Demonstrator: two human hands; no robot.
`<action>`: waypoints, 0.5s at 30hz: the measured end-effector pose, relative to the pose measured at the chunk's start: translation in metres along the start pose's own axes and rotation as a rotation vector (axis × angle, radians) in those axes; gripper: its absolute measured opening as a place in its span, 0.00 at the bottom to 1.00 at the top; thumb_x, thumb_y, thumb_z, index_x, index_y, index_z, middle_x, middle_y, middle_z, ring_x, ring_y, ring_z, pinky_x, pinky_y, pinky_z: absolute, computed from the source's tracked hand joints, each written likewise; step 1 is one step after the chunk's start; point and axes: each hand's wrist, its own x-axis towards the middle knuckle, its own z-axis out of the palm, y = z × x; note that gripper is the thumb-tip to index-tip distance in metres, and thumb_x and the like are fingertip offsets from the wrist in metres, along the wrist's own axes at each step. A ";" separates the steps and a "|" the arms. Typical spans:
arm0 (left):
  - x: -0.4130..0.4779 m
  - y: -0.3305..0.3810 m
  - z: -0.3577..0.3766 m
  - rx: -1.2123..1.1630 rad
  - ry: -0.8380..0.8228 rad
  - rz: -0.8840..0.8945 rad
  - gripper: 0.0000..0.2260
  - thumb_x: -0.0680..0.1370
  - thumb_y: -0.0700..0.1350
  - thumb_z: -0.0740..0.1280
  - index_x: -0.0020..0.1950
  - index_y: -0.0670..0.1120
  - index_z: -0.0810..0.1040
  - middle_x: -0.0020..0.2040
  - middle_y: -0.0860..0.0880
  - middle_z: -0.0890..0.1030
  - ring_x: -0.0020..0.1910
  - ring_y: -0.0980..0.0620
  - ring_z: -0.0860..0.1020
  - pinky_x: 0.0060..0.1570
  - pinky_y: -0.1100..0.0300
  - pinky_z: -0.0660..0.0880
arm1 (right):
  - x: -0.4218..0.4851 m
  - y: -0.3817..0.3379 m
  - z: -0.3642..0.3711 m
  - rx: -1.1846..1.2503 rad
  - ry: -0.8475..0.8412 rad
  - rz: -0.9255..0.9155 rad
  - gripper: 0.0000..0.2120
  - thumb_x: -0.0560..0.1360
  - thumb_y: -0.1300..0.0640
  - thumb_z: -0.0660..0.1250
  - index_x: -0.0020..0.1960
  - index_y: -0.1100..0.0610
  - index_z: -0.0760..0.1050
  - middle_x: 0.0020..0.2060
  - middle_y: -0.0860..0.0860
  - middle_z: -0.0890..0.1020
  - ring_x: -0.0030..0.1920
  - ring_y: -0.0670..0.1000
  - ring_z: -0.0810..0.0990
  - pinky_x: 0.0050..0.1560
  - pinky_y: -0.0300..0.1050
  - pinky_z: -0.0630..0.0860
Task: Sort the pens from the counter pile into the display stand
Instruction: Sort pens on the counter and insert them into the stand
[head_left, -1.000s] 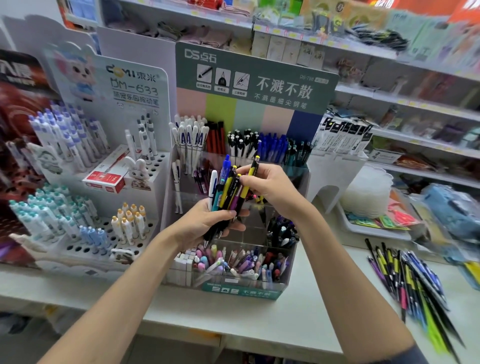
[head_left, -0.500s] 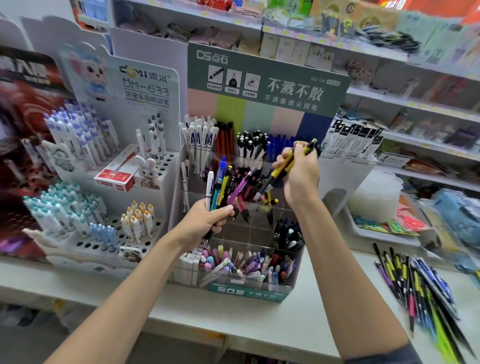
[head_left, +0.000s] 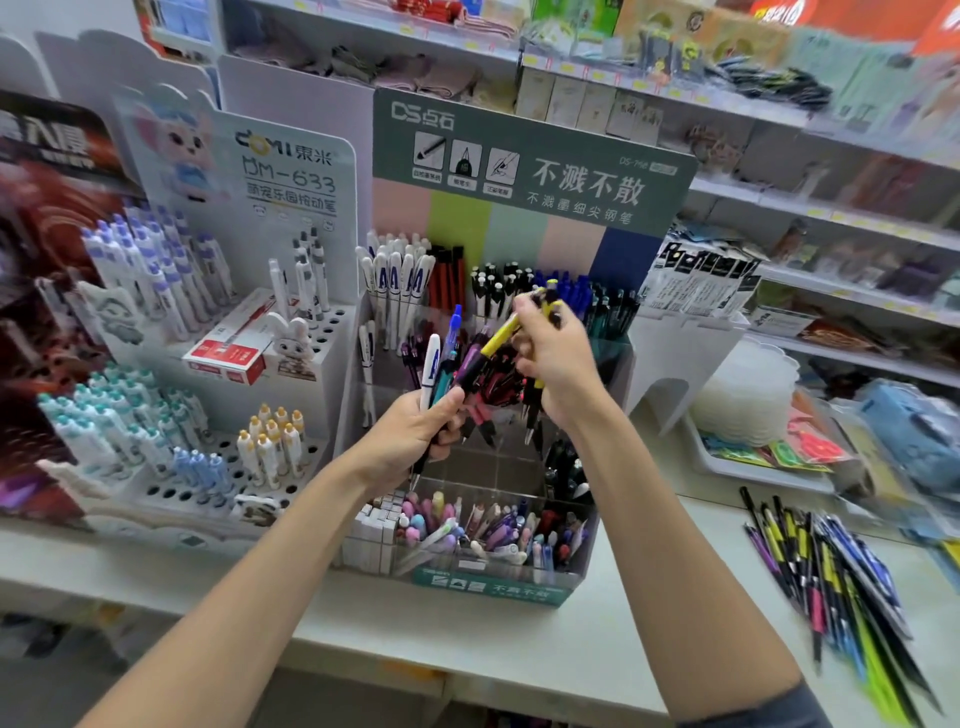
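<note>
Before DS stand (head_left: 519, 156): left hand (head_left: 410, 441) grips pen bundle (head_left: 431, 369), right hand (head_left: 556, 358) pinches yellow pen (head_left: 500, 336); beside, DM-633 card (head_left: 291, 176).

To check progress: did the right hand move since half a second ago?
Yes. Against the back-row blue pens, the right hand, holding a yellow pen, moved left, toward the left hand.
</note>
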 end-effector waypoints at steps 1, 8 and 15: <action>0.000 -0.003 -0.002 0.005 0.014 -0.004 0.13 0.75 0.50 0.66 0.48 0.42 0.68 0.33 0.50 0.67 0.30 0.57 0.64 0.26 0.68 0.61 | 0.004 -0.005 -0.004 0.061 0.069 0.000 0.08 0.82 0.54 0.61 0.48 0.57 0.71 0.32 0.48 0.74 0.28 0.44 0.68 0.27 0.35 0.65; 0.007 -0.004 -0.007 0.014 0.082 0.029 0.07 0.82 0.44 0.64 0.54 0.42 0.69 0.32 0.51 0.68 0.30 0.57 0.65 0.27 0.67 0.64 | 0.016 -0.008 -0.041 0.273 0.324 -0.071 0.15 0.85 0.54 0.54 0.44 0.60 0.69 0.31 0.53 0.78 0.33 0.51 0.80 0.41 0.46 0.81; 0.014 -0.007 0.002 0.024 0.101 0.048 0.12 0.78 0.47 0.66 0.56 0.41 0.71 0.32 0.51 0.69 0.29 0.57 0.66 0.27 0.66 0.65 | 0.018 0.025 -0.058 -0.329 0.535 -0.152 0.32 0.78 0.35 0.50 0.67 0.60 0.65 0.57 0.54 0.76 0.57 0.54 0.76 0.65 0.56 0.72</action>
